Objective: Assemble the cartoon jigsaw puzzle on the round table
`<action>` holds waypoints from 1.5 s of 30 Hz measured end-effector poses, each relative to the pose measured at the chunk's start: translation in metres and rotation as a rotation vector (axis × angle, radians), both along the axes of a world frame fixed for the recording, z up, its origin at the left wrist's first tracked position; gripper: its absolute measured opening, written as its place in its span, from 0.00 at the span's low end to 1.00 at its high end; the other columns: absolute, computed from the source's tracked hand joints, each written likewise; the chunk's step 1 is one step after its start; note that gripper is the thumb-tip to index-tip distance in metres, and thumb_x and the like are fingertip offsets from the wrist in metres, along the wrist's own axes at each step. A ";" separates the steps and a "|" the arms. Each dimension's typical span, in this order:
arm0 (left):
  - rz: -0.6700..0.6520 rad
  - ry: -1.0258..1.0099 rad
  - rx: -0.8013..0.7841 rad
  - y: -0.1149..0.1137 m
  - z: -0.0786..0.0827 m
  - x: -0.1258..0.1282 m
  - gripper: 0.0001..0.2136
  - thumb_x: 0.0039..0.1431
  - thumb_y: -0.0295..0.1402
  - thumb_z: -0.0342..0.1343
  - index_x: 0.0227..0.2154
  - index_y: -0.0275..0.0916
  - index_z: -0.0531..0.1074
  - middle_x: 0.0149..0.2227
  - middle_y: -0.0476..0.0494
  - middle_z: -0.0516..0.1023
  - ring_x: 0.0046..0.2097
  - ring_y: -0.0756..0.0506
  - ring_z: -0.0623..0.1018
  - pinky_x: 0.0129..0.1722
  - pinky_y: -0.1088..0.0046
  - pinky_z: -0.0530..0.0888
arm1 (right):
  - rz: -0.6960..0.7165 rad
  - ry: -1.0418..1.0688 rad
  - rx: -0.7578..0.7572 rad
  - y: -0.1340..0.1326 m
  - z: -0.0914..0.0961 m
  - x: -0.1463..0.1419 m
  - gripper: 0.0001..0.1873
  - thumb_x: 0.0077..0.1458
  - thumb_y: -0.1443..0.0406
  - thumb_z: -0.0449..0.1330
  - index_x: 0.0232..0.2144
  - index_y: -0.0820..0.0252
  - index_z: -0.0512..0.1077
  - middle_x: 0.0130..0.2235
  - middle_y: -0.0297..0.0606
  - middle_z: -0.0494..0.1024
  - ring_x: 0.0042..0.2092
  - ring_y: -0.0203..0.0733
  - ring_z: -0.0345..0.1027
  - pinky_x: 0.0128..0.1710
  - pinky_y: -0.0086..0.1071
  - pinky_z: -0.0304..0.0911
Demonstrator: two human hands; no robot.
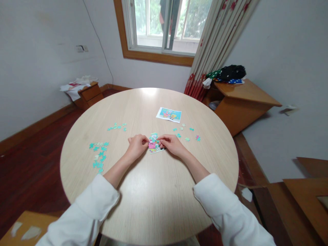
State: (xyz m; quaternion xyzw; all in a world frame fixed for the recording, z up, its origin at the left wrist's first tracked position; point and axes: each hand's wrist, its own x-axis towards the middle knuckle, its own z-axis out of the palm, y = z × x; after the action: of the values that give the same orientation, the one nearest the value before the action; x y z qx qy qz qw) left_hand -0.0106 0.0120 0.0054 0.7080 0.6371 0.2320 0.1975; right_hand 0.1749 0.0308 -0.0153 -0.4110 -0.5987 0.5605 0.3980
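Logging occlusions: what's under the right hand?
Right hand: its fingers overlap the right side of the partly assembled jigsaw puzzle, with wood-grain tabletop showing around. Whatever lies directly beneath the fingers and palm is covered; can't tell.

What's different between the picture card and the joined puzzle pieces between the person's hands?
The picture card lies farther from the person, uncovered, while the joined puzzle pieces lie between the left hand and right hand, partly hidden by the right. The card looks wider across; the visible part of the joined pieces looks narrower. Both show a pink figure with blue-green color and lie on the table.
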 end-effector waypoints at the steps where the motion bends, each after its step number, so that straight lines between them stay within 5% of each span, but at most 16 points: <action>1: -0.003 0.008 0.001 0.000 0.000 0.000 0.07 0.51 0.29 0.53 0.27 0.39 0.76 0.34 0.46 0.79 0.39 0.44 0.76 0.44 0.63 0.59 | -0.003 0.000 -0.002 0.000 0.000 0.000 0.09 0.44 0.62 0.61 0.29 0.62 0.74 0.24 0.32 0.73 0.25 0.31 0.66 0.29 0.30 0.64; 26: 0.018 0.007 0.025 0.005 -0.003 -0.006 0.10 0.55 0.30 0.49 0.29 0.39 0.76 0.33 0.44 0.81 0.39 0.42 0.77 0.47 0.61 0.60 | 0.098 0.207 -0.237 -0.006 0.013 0.003 0.13 0.38 0.61 0.68 0.29 0.63 0.76 0.25 0.34 0.76 0.26 0.31 0.67 0.29 0.30 0.62; 45: 0.011 0.075 0.023 0.006 -0.005 -0.010 0.10 0.52 0.28 0.50 0.30 0.40 0.77 0.37 0.42 0.79 0.42 0.41 0.76 0.46 0.59 0.60 | -0.005 0.242 -0.207 0.001 0.019 0.013 0.13 0.37 0.62 0.69 0.29 0.62 0.77 0.26 0.33 0.75 0.27 0.31 0.66 0.31 0.30 0.63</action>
State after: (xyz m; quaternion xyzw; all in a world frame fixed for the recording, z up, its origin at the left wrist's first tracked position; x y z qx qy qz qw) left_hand -0.0204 0.0176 0.0004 0.7149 0.6453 0.2134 0.1641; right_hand 0.1882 0.0316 0.0033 -0.3806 -0.4845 0.6637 0.4240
